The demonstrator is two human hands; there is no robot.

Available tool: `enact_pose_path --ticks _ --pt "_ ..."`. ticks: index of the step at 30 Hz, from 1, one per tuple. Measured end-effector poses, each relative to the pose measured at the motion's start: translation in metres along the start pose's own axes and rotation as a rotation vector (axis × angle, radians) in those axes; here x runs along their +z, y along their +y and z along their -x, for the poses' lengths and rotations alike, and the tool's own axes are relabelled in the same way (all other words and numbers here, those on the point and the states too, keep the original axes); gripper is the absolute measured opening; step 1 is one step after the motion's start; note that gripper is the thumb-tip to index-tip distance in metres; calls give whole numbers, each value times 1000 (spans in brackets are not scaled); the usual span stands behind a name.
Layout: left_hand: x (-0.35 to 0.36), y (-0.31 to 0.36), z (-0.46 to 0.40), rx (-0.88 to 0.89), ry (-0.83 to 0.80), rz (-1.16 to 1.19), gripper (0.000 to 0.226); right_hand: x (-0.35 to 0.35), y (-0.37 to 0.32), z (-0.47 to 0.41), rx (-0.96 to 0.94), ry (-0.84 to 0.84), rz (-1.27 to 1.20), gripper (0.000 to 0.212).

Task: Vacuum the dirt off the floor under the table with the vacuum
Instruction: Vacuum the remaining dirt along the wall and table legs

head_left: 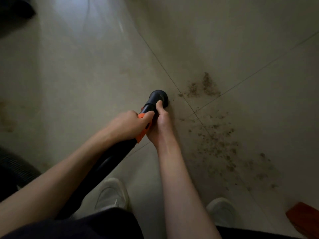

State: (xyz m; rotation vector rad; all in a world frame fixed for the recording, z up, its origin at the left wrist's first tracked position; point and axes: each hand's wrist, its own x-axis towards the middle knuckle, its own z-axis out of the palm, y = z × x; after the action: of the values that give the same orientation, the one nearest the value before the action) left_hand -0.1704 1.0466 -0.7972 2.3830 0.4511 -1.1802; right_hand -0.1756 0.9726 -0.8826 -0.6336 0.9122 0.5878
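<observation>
Both hands (145, 123) grip vacuum (151, 104) beside dirt (215, 131).

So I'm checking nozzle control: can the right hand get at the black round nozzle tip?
Probably yes: the right hand already grips the black vacuum tube just behind the black round nozzle tip, nothing between them.

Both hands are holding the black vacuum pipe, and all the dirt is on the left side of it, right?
Not quite. Both hands, left hand and right hand, do hold the black vacuum pipe, but the head view shows the dirt on its right.
</observation>
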Motion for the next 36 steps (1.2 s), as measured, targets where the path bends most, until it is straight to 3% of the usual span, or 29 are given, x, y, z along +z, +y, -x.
enact_pose_path --ticks 8,13,36 --pt "-12 13 -11 67 -9 -64 59 9 -15 -10 -89 126 17 63" --pt "-17 21 -20 104 -18 -27 61 12 -27 -15 -129 79 -3 55" --pt "-8 50 -20 141 -41 -73 61 -10 -46 -24 -197 129 -7 65"
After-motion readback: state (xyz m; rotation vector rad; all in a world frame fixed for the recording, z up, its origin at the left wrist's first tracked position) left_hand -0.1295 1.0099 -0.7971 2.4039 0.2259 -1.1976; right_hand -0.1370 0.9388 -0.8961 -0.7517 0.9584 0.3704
